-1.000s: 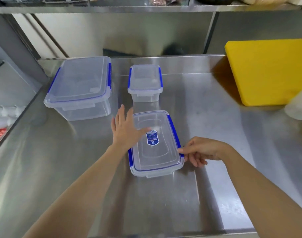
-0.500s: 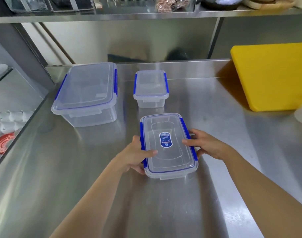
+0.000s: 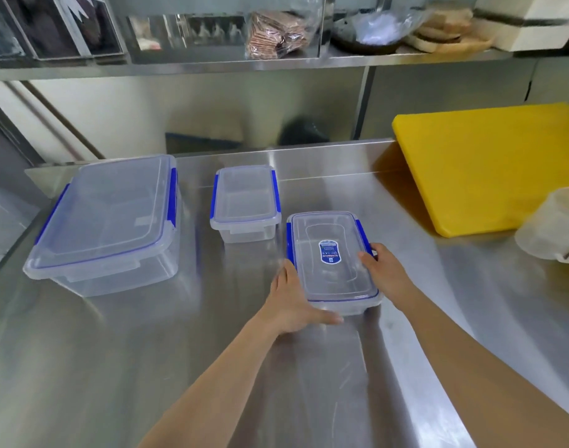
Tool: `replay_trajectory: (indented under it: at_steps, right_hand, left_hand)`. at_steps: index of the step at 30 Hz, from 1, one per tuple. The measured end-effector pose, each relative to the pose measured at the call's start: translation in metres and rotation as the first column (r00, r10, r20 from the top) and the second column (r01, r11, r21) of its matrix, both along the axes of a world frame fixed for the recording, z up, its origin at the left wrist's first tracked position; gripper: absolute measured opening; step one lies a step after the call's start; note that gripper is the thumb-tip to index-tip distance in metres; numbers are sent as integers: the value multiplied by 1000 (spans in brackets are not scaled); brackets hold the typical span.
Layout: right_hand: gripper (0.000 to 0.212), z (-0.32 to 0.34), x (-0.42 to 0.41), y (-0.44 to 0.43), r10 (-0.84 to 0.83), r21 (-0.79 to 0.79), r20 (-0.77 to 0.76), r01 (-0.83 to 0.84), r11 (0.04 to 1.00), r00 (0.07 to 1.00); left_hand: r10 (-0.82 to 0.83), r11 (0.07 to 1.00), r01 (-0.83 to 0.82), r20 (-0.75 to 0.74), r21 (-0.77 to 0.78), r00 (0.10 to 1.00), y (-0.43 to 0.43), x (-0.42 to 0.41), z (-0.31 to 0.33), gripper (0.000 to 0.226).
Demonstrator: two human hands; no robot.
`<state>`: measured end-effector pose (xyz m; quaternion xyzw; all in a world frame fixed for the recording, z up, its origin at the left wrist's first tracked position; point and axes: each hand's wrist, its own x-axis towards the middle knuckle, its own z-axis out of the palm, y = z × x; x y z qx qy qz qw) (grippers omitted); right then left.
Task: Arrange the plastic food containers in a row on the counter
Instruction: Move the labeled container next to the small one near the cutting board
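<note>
On the steel counter (image 3: 121, 367), a flat labelled container (image 3: 333, 260) is gripped at both long sides: the left hand (image 3: 291, 302) is curled around its near left corner, the right hand (image 3: 385, 271) is closed on its right edge by the blue clip. It sits right of, and nearer than, the small container (image 3: 246, 202) and the large container (image 3: 108, 218). It is judged empty, light, stiff and slippery on steel; the side walls are best held. Fingertips under the rim are hidden, shelf contents are blurred, and a pale object (image 3: 554, 224) is cut off at right
</note>
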<state>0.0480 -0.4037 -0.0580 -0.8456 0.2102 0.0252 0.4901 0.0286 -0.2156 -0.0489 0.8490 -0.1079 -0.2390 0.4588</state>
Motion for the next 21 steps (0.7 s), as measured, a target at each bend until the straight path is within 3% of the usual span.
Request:
replay_trajectory:
  at_steps: [2, 3, 7, 21]
  right_hand:
    - [35, 0, 15, -7, 11, -22, 6, -11, 1000, 1000]
    - [35, 0, 24, -10, 14, -30, 10, -14, 999, 1000]
    - [38, -2, 63, -23, 33, -41, 15, -33, 999, 999]
    - [41, -10, 184, -46, 29, -79, 86, -23, 997, 996]
  left_hand:
    - [8, 958, -45, 131, 282, 991, -7, 14, -10, 127]
    - [24, 950, -80, 186, 301, 982, -9, 22, -13, 125]
    - [58, 981, -88, 173, 173, 983, -21, 57, -13, 119]
    - [203, 913, -276, 249, 302, 947, -65, 158, -19, 95]
